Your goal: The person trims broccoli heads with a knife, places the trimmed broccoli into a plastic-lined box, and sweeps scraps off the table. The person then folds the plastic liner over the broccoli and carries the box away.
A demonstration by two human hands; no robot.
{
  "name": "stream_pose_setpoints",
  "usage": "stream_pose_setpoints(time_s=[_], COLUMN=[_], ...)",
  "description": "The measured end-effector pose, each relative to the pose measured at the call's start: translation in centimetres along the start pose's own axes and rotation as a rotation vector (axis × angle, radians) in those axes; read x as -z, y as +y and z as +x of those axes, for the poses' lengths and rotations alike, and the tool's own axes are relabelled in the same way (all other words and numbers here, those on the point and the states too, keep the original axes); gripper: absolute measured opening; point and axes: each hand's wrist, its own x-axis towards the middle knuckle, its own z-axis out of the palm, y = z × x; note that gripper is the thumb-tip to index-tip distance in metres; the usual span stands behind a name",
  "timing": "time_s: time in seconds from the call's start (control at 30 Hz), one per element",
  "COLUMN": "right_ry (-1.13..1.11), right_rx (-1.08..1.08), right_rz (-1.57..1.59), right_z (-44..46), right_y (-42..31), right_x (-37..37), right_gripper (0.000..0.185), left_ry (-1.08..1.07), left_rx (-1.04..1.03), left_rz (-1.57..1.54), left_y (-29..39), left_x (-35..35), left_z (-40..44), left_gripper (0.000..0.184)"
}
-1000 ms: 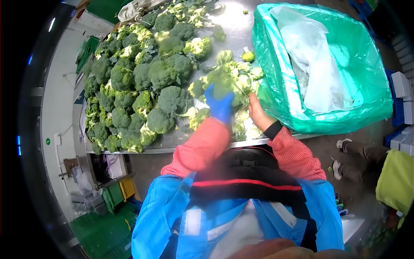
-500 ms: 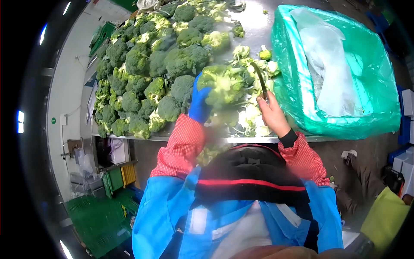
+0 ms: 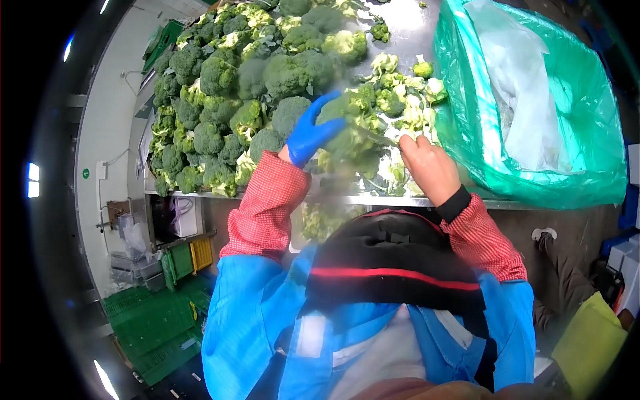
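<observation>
My left hand (image 3: 312, 133), in a blue glove, holds a broccoli head (image 3: 352, 127) from its left side, thumb and fingers spread around it. A hazy smear in the view blurs part of this head. Bare, my right hand (image 3: 430, 167) is closed round the handle of a knife (image 3: 379, 138). The thin blade points left and meets the broccoli's right side; how deep it sits I cannot tell. Pale cut stems and small florets (image 3: 413, 115) lie on the metal table just beyond the knife.
A large heap of broccoli heads (image 3: 217, 77) covers the left of the metal table (image 3: 413, 33). At the right stands a crate lined with green plastic (image 3: 467, 100), white sheeting inside. Green crates (image 3: 150, 327) are at lower left. Another person's leg (image 3: 563, 273) shows at lower right.
The knife has swung from upright, apart from the broccoli, to pointing left against it. My right hand has turned over with it. My left hand still holds the broccoli, slightly higher in view.
</observation>
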Motion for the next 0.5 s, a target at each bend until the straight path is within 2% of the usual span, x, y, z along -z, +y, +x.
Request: stream_pose_setpoints(time_s=[0.13,0.23,0.27,0.3,0.37,0.4,0.5], right_ry=[-0.015,-0.110,0.038,-0.166,-0.589,-0.523,-0.278], right_rx=[-0.070,-0.204,-0.119,-0.355,-0.833,-0.863,-0.717], right_rz=[0.026,0.359,0.508,0.863,1.556,1.543,1.582], right_z=[-0.2,-0.3,-0.7,-0.3,0.5,0.0,-0.9], right_y=[1.0,-0.2,0.4,0.7,1.0,1.3,1.0], right_x=[-2.7,-2.5,-4.8,-4.0,-1.8,-1.6,-1.6], right_gripper=[0.012,0.016,0.020,0.020,0.022,0.026,0.025], left_ry=[-0.004,0.034,0.053,0.073,0.038,0.015,0.055], left_rx=[0.046,0.104,0.129,0.151,-0.005,-0.087,-0.035], left_rz=[0.053,0.016,0.001,-0.014,0.050,0.082,-0.119], left_y=[0.0,0.5,0.9,1.1,-0.3,-0.2,0.0], left_x=[-0.1,-0.4,-0.8,-1.0,-0.1,0.1,0.2], left_z=[0.0,-0.2,-0.3,-0.4,-0.2,0.2,-0.2], left_gripper=[0.063,0.066,0.064,0.064,0.068,0.070,0.071])
